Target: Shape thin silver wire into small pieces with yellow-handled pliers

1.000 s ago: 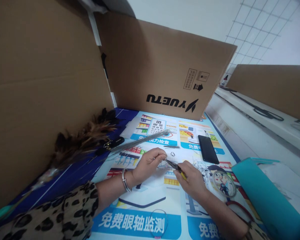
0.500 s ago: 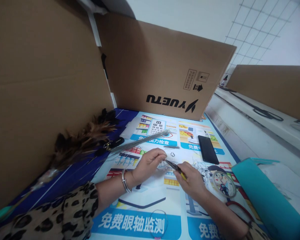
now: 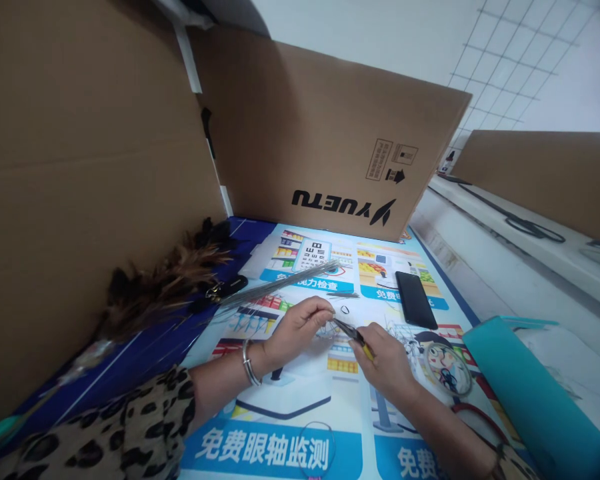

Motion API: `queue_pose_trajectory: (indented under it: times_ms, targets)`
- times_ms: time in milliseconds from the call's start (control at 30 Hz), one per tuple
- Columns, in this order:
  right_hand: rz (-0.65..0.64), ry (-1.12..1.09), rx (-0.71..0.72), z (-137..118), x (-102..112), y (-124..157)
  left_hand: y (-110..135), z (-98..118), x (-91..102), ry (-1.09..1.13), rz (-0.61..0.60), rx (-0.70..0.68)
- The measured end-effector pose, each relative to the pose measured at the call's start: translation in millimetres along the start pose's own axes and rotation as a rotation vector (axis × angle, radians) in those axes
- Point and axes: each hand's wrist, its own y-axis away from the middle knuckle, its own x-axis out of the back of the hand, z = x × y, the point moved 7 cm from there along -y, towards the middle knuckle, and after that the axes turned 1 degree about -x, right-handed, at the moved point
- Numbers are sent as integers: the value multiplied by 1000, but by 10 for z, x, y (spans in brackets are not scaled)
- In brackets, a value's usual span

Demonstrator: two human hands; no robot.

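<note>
My left hand (image 3: 300,328) is closed, thumb and forefinger pinching a thin wire (image 3: 325,329) whose shape is hard to make out. In my right hand (image 3: 387,363) are pliers (image 3: 349,329) with yellow-and-black handles, their jaws meeting the wire close to my left fingertips. Just beyond the jaws lies a small dark ring (image 3: 345,310) on the printed sheet. Farther back rests a bundle of thin straight wires (image 3: 285,283), with a short bunch of wires (image 3: 343,295) beside it. A thin wire loop (image 3: 334,443) lies near the front edge of view.
A black phone (image 3: 416,300) lies beyond my right hand. To the right are a clear round roll (image 3: 469,379), a red ring (image 3: 485,417) and a teal case (image 3: 535,390). Brown feathers (image 3: 165,283) lie at left. Cardboard panels (image 3: 330,127) stand behind and left.
Almost nothing differs. Both hands and the pliers stay at the wire, with only a very slight shift of the right hand and pliers.
</note>
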Motion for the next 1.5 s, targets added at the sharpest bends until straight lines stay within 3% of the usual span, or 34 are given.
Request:
queue_pose_trajectory:
  times_ms: [200, 567, 1500]
  targets:
    - [93, 137, 44, -46, 100, -2, -5, -3, -49, 40, -74, 41]
    - [89, 458, 169, -116, 217, -30, 15, -104, -133, 156, -181, 185]
    - [101, 470, 153, -140, 239, -42, 38, -217, -141, 194, -137, 231]
